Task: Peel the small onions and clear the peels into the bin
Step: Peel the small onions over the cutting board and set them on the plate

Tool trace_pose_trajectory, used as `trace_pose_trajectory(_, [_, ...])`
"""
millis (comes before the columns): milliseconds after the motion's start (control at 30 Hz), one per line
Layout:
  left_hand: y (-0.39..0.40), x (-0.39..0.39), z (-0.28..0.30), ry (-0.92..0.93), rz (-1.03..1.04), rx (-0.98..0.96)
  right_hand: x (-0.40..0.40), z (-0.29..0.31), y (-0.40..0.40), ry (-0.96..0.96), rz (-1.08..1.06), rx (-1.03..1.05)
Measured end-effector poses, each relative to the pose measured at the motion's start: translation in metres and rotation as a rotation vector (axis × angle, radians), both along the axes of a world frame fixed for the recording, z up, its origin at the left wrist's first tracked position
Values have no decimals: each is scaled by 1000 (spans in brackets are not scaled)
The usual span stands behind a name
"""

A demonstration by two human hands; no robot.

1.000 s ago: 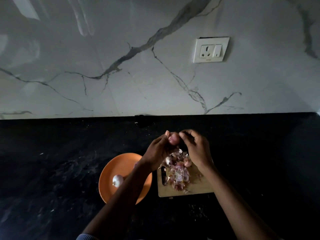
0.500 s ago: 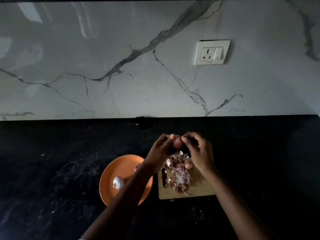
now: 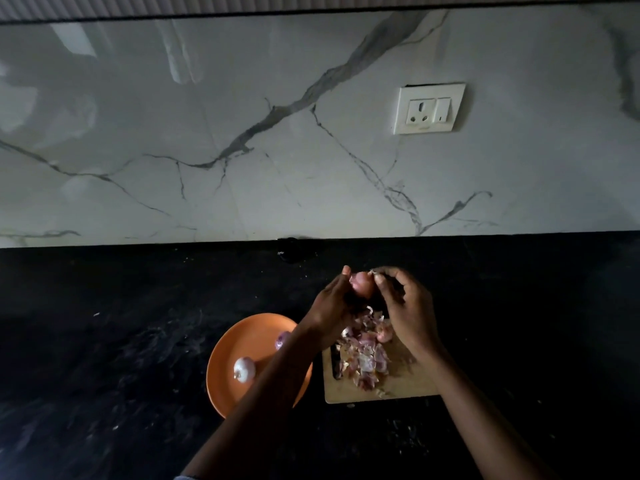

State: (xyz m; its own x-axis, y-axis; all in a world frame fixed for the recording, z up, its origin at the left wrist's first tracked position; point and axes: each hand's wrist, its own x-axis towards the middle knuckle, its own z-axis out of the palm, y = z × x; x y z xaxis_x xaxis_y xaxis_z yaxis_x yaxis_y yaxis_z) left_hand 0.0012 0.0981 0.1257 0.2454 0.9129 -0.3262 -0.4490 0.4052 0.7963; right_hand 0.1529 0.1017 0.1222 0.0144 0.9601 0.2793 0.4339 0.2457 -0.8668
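My left hand (image 3: pixel 330 301) holds a small pinkish onion (image 3: pixel 362 283) above the far end of a wooden cutting board (image 3: pixel 408 386). My right hand (image 3: pixel 407 308) pinches a scrap of skin at the onion's top right. A heap of onion peels (image 3: pixel 363 355) lies on the board, with a small unpeeled onion (image 3: pixel 383 334) at its right edge. To the left stands an orange plate (image 3: pixel 239 341) with a peeled whitish onion (image 3: pixel 244 368) and a purple one (image 3: pixel 282 339) partly hidden by my left forearm.
The board and plate rest on a black stone counter (image 3: pixel 104 341) that runs up to a white marble wall. A wall socket (image 3: pixel 428 108) sits above on the right. A few peel scraps lie on the counter before the board.
The hands stay at the same spot over the board. My right fingers have shifted to the onion's top, pulling at its skin. The camera has tilted slightly.
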Motion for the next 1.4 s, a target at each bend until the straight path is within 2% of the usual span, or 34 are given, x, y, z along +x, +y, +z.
trace_pose_trajectory(100, [2,-1,-3,60,54,52,5,-2,4,-79,29,1])
trace_pose_trajectory(300, [1,-4,-6,179,75,147,12,-3,7,-68,58,-21])
trace_pose_trajectory(433, [0,-4,-7,104,135,92,17,-5,7,21,67,-95])
trace_pose_trajectory(533, [-1,-6,-12,67,168,70,20,-13,10,168,-28,-202])
trace_pose_trajectory(567, [-2,-7,-14,67,172,69,20,-17,10,171,-44,-231])
trace_pose_trajectory(667, [-1,-6,-15,60,185,53,23,-26,7,5,-27,-231])
trace_pose_trajectory(733, [-1,-3,-14,64,191,48,22,-24,4,42,1,-251])
trace_pose_trajectory(800, [-1,-1,-14,82,185,56,18,-20,2,102,43,-257])
trace_pose_trajectory(967, [-5,1,-14,80,169,70,12,-19,3,96,104,-223])
trace_pose_trajectory(1133, [-10,1,-15,72,189,120,13,-17,4,76,71,-242])
trace_pose_trajectory(1267, [-12,-3,-13,113,129,140,17,-12,2,49,60,-217])
trace_pose_trajectory(1400, [-9,-9,-8,276,3,156,17,-6,3,9,93,-185])
